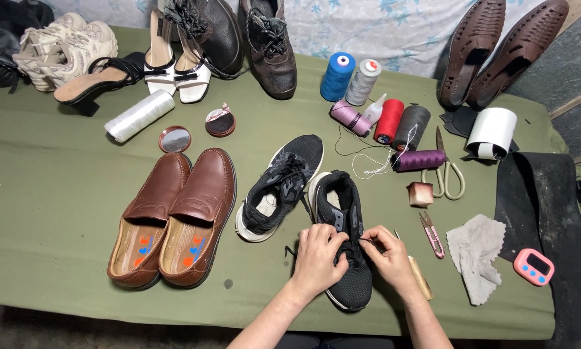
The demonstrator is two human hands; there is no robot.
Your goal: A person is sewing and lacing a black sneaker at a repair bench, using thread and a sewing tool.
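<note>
Nearest the camera, the left hand is closed over the upper of a black mesh sneaker, pressing it flat to the green cloth-covered table so it cannot slide, while the right hand pinches the end of a dark thread or lace at the shoe's throat, fingertips drawn tight together; whether a needle is between them is too small to tell. That sneaker lies toe toward the person, just in front of them. A wooden-handled awl lies touching the right wrist's outer side, and pink thread snips and a grey rag sit just beyond, within easy reach. A pink digital timer rests further right on a black sheet. Beside the held shoe leans its mate, the second black sneaker, and to the left stand 2 brown leather loafers side by side. Further off lie scissors, a purple spool, red, grey, blue and white thread cones grouped together, a white spool and 2 round tins. Along the far edge stand sandals, heels and worn dark lace-up shoes, with 2 brown woven shoes at the right.
</note>
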